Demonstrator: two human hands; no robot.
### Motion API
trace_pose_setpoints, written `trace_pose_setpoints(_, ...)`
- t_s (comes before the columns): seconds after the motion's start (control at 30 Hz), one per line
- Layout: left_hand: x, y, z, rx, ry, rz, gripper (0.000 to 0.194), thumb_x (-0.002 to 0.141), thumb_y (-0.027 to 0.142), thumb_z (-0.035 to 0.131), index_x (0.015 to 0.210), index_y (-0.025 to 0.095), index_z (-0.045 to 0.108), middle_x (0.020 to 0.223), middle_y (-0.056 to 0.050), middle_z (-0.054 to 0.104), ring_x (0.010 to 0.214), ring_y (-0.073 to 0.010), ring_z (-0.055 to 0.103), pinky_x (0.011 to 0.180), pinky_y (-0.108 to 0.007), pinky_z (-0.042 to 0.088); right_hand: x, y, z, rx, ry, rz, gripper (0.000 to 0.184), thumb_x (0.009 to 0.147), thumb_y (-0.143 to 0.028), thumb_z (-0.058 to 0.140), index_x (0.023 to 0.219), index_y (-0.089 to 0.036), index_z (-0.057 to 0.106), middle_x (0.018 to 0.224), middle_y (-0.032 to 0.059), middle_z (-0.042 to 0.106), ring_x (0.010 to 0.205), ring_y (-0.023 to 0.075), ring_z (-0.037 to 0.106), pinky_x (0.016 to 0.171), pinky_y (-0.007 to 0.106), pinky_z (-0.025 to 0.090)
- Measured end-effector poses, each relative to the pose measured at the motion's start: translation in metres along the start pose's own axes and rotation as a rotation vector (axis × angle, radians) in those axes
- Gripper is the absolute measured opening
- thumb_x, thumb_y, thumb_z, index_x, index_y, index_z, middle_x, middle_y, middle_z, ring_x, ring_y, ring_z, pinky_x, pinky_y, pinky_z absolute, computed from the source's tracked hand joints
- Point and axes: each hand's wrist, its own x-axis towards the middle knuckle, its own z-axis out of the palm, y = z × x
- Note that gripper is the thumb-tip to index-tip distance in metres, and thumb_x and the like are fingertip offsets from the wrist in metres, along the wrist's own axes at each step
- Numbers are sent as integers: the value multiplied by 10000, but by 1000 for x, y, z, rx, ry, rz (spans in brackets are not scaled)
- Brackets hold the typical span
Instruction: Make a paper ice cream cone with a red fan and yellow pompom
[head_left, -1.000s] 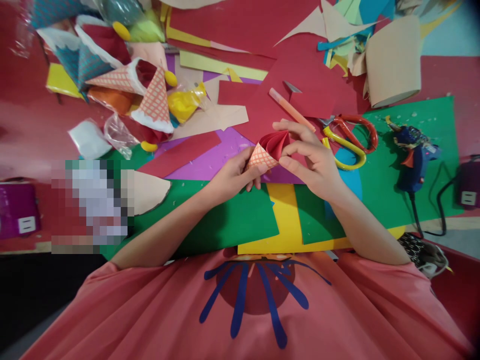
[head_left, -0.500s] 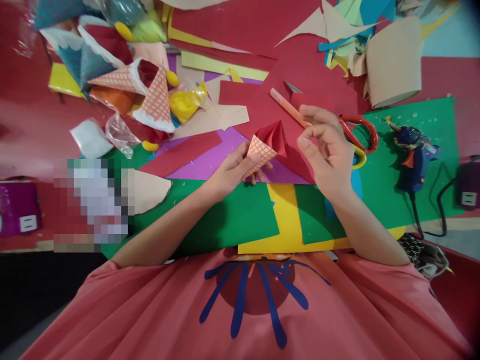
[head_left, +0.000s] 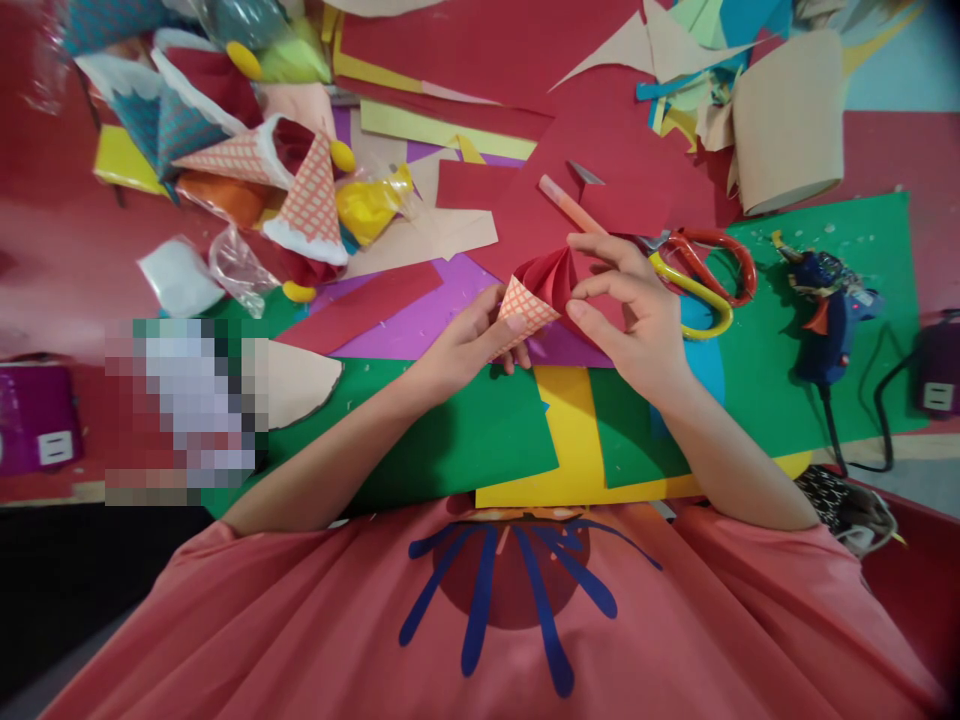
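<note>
Judging from the hands, the step underway is adjusting the red folds inside a small paper cone; the next move calls for a light touch on the loose edges and a steady hold that does not crush the cone.

The white-and-orange lattice-patterned paper cone (head_left: pixel 529 308) is held above the purple sheet (head_left: pixel 450 305), its mouth tilted towards one o'clock and its point towards seven. The left hand (head_left: pixel 457 350) grips its patterned wall, thumb on the near side. Pleated red paper folds (head_left: pixel 553 272) fan out of the mouth, thin, smooth and sharply creased. The right hand (head_left: pixel 646 330) is half curled at their three o'clock edge, fingers apart; whether thumb and fingertip pinch the paper, I cannot tell.

From the cone, scissors with red and yellow handles (head_left: pixel 686 281) lie towards three o'clock, partly behind the right hand. Farther out that way, a dark blue plastic glue gun (head_left: pixel 825 340) rests on green sheeting. A stiff, curved beige paper tube (head_left: pixel 787 125) sits at two o'clock. At ten o'clock, an orange-latticed cone (head_left: pixel 309 200) has a fluffy-looking white rim and a glossy yellow oval beside it (head_left: pixel 343 156).
</note>
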Motion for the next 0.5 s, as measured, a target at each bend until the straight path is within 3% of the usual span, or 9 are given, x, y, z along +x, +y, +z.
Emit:
trace_pose_setpoints(0.3, 0, -10, 0, -70, -58, -37, 496, 834, 642, 577, 946, 165, 506, 603, 19, 642, 445, -83, 543, 416, -205, 374, 0, 0, 1, 99, -39, 39, 133, 880, -401, 641, 815, -288, 669, 1333, -21, 645, 1292, 221, 585, 1127, 435, 453)
trace_pose_setpoints(0.5, -1, -11, -1, -104, -79, -67, 506, 832, 656, 572, 922, 161, 514, 604, 6, 654, 447, -90, 551, 419, -206, 376, 1, 1, 2, 198, -43, 30, 86, 871, -322, 658, 804, -271, 677, 1320, -4, 645, 1295, 213, 580, 1102, 429, 471)
